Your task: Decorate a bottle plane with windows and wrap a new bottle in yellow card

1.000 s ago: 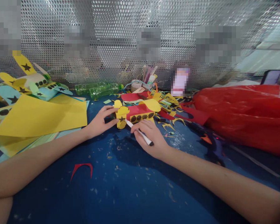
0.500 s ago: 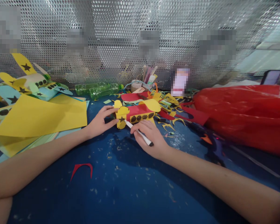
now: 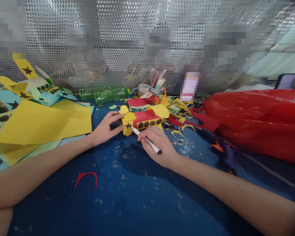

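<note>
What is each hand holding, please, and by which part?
The right hand holds the marker by its barrel, nearer the tip; the left hand holds the toy plane by its starred yellow end.

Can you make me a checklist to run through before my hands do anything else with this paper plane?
1. Plane held: ok, the left hand has finger and thumb at its starred end.
2. Marker held: ok, it is in the right hand, tip towards the star.
3. Tip touching the star: cannot tell, too small to see.
4. Windows coloured: ok, four dark circles show on the side.
5. Scraps tidied: not ok, they lie heaped behind and beside the plane.
</note>
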Demonstrator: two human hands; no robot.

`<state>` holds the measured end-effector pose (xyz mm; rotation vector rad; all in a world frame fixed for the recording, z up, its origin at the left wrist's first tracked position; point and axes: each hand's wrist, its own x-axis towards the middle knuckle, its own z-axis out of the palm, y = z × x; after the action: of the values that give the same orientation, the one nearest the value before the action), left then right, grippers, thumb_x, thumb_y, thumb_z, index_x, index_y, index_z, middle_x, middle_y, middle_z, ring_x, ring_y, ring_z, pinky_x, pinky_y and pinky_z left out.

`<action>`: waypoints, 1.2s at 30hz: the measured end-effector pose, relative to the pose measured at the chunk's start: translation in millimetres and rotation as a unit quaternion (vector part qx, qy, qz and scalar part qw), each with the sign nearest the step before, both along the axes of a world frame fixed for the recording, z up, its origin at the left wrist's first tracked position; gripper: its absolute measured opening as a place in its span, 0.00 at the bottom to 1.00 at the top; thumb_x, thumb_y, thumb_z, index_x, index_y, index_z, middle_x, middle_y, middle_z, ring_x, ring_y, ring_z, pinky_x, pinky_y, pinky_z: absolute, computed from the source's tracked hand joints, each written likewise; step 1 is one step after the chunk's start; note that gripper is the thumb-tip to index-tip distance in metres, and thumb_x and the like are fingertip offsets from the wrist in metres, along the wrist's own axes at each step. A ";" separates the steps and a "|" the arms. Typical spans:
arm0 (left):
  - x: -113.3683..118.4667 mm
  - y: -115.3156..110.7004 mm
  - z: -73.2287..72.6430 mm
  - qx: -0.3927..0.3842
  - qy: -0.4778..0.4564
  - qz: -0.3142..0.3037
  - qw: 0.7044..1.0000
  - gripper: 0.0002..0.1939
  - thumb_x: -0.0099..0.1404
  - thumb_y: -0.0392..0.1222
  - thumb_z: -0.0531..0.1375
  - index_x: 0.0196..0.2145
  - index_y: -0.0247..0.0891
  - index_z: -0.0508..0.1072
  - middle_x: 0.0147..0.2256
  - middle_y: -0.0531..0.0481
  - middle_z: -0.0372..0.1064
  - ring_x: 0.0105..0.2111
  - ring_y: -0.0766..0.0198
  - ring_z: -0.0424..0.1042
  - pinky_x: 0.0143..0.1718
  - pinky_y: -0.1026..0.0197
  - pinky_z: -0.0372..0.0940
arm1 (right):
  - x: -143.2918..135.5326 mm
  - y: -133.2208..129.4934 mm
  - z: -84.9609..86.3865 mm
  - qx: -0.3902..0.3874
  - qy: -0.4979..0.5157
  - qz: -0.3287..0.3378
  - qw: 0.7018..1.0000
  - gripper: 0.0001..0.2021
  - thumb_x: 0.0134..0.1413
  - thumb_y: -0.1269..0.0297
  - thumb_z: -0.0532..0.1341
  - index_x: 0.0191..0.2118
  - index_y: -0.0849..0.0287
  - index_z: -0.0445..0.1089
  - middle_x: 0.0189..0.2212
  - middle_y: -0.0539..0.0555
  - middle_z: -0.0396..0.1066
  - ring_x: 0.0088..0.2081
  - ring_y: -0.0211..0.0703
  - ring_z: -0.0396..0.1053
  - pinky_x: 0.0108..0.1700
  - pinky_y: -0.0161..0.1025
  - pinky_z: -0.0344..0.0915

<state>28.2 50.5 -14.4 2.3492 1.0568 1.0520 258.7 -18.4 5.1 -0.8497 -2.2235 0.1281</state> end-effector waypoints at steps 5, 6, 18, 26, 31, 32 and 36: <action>-0.2 0.1 -0.2 0.003 -0.001 -0.004 1.000 0.21 0.65 0.52 0.56 0.54 0.43 0.66 0.53 0.44 0.58 0.55 0.56 0.62 0.54 0.51 0.64 | -0.4 -1.0 0.9 0.000 0.008 -0.010 1.000 0.07 0.58 0.72 0.51 0.32 0.56 0.63 0.27 0.50 0.67 0.32 0.42 0.64 0.36 0.41 0.56; -0.2 0.2 -0.5 0.005 -0.001 -0.004 1.000 0.21 0.65 0.52 0.56 0.54 0.43 0.66 0.53 0.44 0.58 0.55 0.56 0.62 0.54 0.51 0.64 | -0.4 -1.0 0.9 0.000 0.009 -0.010 1.000 0.07 0.58 0.72 0.51 0.32 0.56 0.63 0.27 0.50 0.68 0.32 0.42 0.64 0.36 0.41 0.56; -0.5 0.5 -1.1 0.003 -0.001 -0.005 1.000 0.21 0.65 0.52 0.56 0.54 0.45 0.66 0.53 0.45 0.58 0.55 0.56 0.61 0.55 0.50 0.63 | -0.9 -1.0 1.3 -0.002 0.005 -0.009 1.000 0.07 0.59 0.72 0.51 0.32 0.56 0.63 0.28 0.51 0.68 0.32 0.42 0.64 0.36 0.41 0.57; -0.3 0.3 -0.1 -0.003 0.000 -0.002 1.000 0.21 0.65 0.53 0.56 0.54 0.45 0.66 0.53 0.45 0.58 0.56 0.55 0.60 0.55 0.49 0.62 | -0.6 -0.3 0.2 -0.004 0.011 -0.007 1.000 0.07 0.58 0.72 0.51 0.32 0.55 0.63 0.27 0.50 0.68 0.32 0.42 0.64 0.37 0.41 0.57; -0.2 0.3 -0.3 -0.007 0.000 0.003 1.000 0.22 0.65 0.53 0.56 0.54 0.45 0.66 0.53 0.45 0.58 0.56 0.55 0.60 0.54 0.50 0.64 | -0.4 -0.4 0.4 -0.001 0.007 -0.003 1.000 0.06 0.58 0.72 0.51 0.32 0.56 0.63 0.27 0.50 0.69 0.32 0.42 0.64 0.37 0.41 0.56; -0.3 0.2 -0.3 -0.009 0.002 0.002 1.000 0.22 0.65 0.53 0.56 0.54 0.45 0.66 0.53 0.45 0.58 0.56 0.55 0.60 0.53 0.50 0.64 | -0.4 -0.6 0.7 -0.001 0.010 -0.006 1.000 0.07 0.58 0.72 0.51 0.32 0.56 0.63 0.27 0.50 0.68 0.32 0.42 0.64 0.37 0.41 0.57; -0.4 -0.3 0.5 -0.006 0.000 -0.002 1.000 0.21 0.65 0.52 0.56 0.54 0.46 0.66 0.53 0.45 0.58 0.55 0.56 0.61 0.54 0.50 0.64 | -0.6 -1.6 1.7 -0.007 0.014 -0.013 1.000 0.07 0.58 0.72 0.51 0.32 0.56 0.63 0.28 0.50 0.68 0.32 0.42 0.64 0.37 0.41 0.57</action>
<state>27.8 50.1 -13.9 2.3402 1.0559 1.0412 258.1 -20.0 6.9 -0.8778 -2.1866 0.1429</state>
